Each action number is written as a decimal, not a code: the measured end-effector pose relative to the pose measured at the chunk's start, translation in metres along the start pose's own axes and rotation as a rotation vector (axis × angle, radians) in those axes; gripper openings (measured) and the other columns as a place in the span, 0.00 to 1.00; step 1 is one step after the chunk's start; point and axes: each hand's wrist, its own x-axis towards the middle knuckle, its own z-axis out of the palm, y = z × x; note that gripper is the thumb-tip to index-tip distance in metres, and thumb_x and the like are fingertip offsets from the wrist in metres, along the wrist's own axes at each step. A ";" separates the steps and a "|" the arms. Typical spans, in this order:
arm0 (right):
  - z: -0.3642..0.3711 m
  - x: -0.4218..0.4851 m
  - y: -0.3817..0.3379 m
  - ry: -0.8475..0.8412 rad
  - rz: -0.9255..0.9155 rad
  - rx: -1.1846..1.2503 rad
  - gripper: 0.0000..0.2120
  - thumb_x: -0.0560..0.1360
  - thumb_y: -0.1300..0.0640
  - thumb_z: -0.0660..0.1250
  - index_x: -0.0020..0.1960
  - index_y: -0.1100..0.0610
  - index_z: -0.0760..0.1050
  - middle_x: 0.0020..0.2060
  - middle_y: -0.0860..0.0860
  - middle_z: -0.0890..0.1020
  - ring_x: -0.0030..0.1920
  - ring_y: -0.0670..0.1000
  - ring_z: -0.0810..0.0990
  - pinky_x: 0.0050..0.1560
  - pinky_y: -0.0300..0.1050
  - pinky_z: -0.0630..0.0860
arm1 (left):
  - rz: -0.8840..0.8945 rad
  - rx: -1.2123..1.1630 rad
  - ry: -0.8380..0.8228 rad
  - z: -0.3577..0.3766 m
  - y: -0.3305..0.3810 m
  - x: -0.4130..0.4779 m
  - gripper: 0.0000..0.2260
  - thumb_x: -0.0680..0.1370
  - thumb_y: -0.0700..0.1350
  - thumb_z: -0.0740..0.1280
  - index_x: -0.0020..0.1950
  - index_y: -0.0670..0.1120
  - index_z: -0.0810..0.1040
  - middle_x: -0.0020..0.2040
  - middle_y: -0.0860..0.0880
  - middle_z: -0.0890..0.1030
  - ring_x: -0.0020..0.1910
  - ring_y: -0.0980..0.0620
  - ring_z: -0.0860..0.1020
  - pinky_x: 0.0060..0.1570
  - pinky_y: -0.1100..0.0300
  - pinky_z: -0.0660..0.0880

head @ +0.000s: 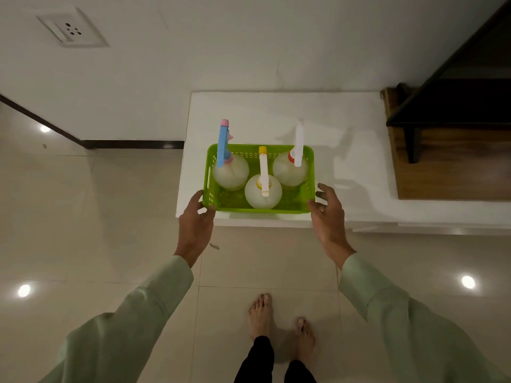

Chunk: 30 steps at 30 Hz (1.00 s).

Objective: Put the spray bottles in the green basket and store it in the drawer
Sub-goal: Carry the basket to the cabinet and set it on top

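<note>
A green basket [310, 189] stands near the front edge of a white cabinet top [354, 150]. Three pale spray bottles stand upright in it: one with a blue and pink head [231, 172] at the left, one with a yellow-tipped white head [262, 193] at the front middle, one with a white head and red collar [290, 168] at the right. My left hand [196, 219] touches the basket's front left corner, fingers spread. Just off the front right corner, my right hand [329, 214] is spread, and contact with the basket is unclear.
A dark wooden unit [448, 150] rests on the cabinet top at the right. The wall behind carries a socket plate [72, 30]. Beige floor tiles lie below, with my bare feet [279, 322] in front of the cabinet.
</note>
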 end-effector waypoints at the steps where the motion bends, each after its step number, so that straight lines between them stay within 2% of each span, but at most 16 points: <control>1: -0.002 -0.007 0.000 0.024 -0.018 -0.005 0.21 0.81 0.63 0.65 0.72 0.55 0.70 0.65 0.54 0.77 0.60 0.57 0.80 0.53 0.42 0.78 | 0.025 0.008 0.028 0.001 0.001 -0.007 0.21 0.80 0.39 0.65 0.73 0.46 0.68 0.61 0.44 0.79 0.46 0.50 0.80 0.53 0.56 0.79; 3: -0.005 -0.024 -0.004 0.076 -0.078 -0.035 0.20 0.80 0.65 0.65 0.71 0.56 0.72 0.65 0.52 0.77 0.61 0.56 0.78 0.59 0.51 0.78 | 0.066 0.063 0.077 0.001 0.005 -0.020 0.21 0.79 0.39 0.65 0.73 0.45 0.69 0.65 0.44 0.77 0.55 0.46 0.79 0.57 0.53 0.78; 6: -0.004 -0.052 -0.016 0.128 -0.271 -0.133 0.19 0.77 0.68 0.66 0.66 0.57 0.75 0.61 0.52 0.79 0.59 0.54 0.79 0.57 0.53 0.79 | 0.149 0.137 0.119 0.002 0.019 -0.035 0.21 0.79 0.39 0.66 0.72 0.45 0.70 0.69 0.44 0.74 0.64 0.42 0.75 0.63 0.42 0.75; 8: 0.000 -0.062 -0.025 0.074 -0.391 -0.184 0.19 0.75 0.68 0.67 0.65 0.57 0.76 0.59 0.52 0.80 0.58 0.53 0.80 0.57 0.55 0.79 | 0.183 0.147 0.127 0.003 0.033 -0.039 0.22 0.78 0.39 0.67 0.72 0.44 0.70 0.70 0.44 0.73 0.67 0.42 0.73 0.65 0.40 0.72; 10: 0.008 -0.063 -0.035 -0.022 -0.424 -0.194 0.21 0.74 0.67 0.69 0.66 0.56 0.75 0.60 0.51 0.80 0.60 0.52 0.80 0.58 0.55 0.80 | 0.189 0.138 0.125 0.004 0.045 -0.034 0.22 0.78 0.40 0.68 0.72 0.44 0.70 0.70 0.44 0.73 0.68 0.41 0.73 0.66 0.39 0.72; 14: 0.032 -0.045 -0.047 -0.092 -0.378 -0.219 0.29 0.72 0.65 0.73 0.72 0.55 0.71 0.68 0.52 0.77 0.67 0.55 0.76 0.65 0.56 0.77 | 0.150 0.101 0.118 0.008 0.063 -0.004 0.25 0.76 0.40 0.70 0.72 0.45 0.68 0.70 0.45 0.74 0.67 0.43 0.73 0.67 0.44 0.73; 17: 0.054 -0.030 -0.047 -0.098 -0.404 -0.236 0.31 0.74 0.62 0.74 0.75 0.56 0.68 0.70 0.53 0.76 0.70 0.56 0.74 0.68 0.54 0.74 | 0.181 0.110 0.055 0.016 0.065 0.023 0.27 0.75 0.40 0.72 0.73 0.44 0.68 0.69 0.46 0.75 0.66 0.46 0.74 0.68 0.48 0.72; 20: 0.072 -0.018 -0.041 -0.068 -0.429 -0.266 0.25 0.76 0.57 0.73 0.71 0.57 0.72 0.64 0.53 0.80 0.65 0.57 0.75 0.64 0.55 0.75 | 0.224 0.086 0.001 0.026 0.064 0.044 0.24 0.74 0.43 0.73 0.69 0.45 0.72 0.60 0.48 0.79 0.56 0.51 0.77 0.58 0.59 0.74; 22: 0.081 -0.016 -0.036 -0.016 -0.430 -0.273 0.21 0.76 0.55 0.74 0.67 0.58 0.76 0.59 0.53 0.82 0.61 0.56 0.76 0.60 0.56 0.76 | 0.243 0.027 0.004 0.030 0.062 0.054 0.19 0.75 0.45 0.72 0.65 0.45 0.74 0.53 0.51 0.79 0.51 0.52 0.77 0.54 0.60 0.75; 25: 0.090 -0.021 -0.031 0.057 -0.449 -0.260 0.18 0.76 0.54 0.74 0.63 0.58 0.78 0.56 0.53 0.82 0.59 0.57 0.77 0.56 0.56 0.78 | 0.284 0.026 0.024 0.032 0.056 0.061 0.18 0.76 0.45 0.71 0.65 0.45 0.75 0.52 0.53 0.78 0.50 0.52 0.77 0.55 0.61 0.73; 30: 0.099 -0.024 -0.032 0.124 -0.467 -0.277 0.18 0.75 0.56 0.74 0.63 0.60 0.78 0.56 0.54 0.82 0.58 0.57 0.77 0.56 0.51 0.76 | 0.332 0.054 0.009 0.025 0.049 0.066 0.18 0.77 0.45 0.71 0.66 0.45 0.75 0.51 0.55 0.78 0.47 0.53 0.77 0.52 0.66 0.72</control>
